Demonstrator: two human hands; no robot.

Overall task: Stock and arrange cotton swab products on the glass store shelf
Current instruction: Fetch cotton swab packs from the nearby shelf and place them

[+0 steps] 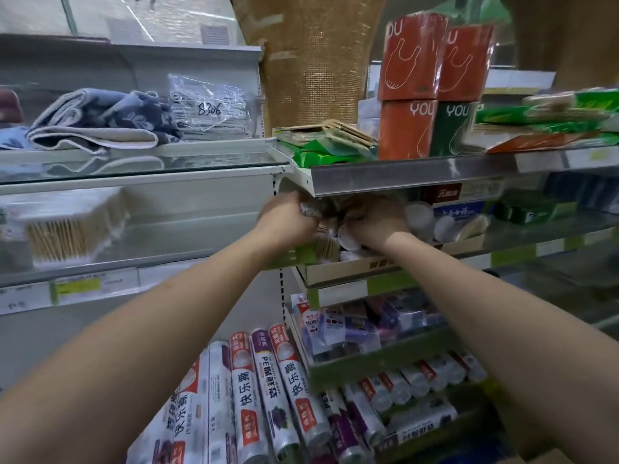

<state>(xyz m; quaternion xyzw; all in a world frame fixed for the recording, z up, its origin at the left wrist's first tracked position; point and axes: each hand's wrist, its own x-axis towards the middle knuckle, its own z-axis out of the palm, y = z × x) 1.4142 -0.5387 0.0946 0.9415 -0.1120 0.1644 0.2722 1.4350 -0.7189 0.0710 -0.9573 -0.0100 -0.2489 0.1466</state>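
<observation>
Both bare forearms are reaching up from the bottom corners toward the middle shelf, meeting just under the metal edge of the shelf above [402, 175]. Left hand [284, 219] is curling round a small clear pack [311, 209], fingers wrapped over it. Right hand [371, 226] is gripping a round white-capped tub of cotton swabs [348, 241], thumb side toward the left hand, the two hands nearly touching. They're working over a cardboard tray [348, 267] sitting on the glass shelf [536, 236], with more round swab tubs [420, 217] lying just right of the hands. Way off left, a clear box of wooden-stick swabs [70, 226] is sitting on the neighbouring shelf. Rolls of plastic wrap [264, 390] are leaning on the shelf below, folded towels [100, 122] up top left, orange bag packs [412, 58] up top right.
</observation>
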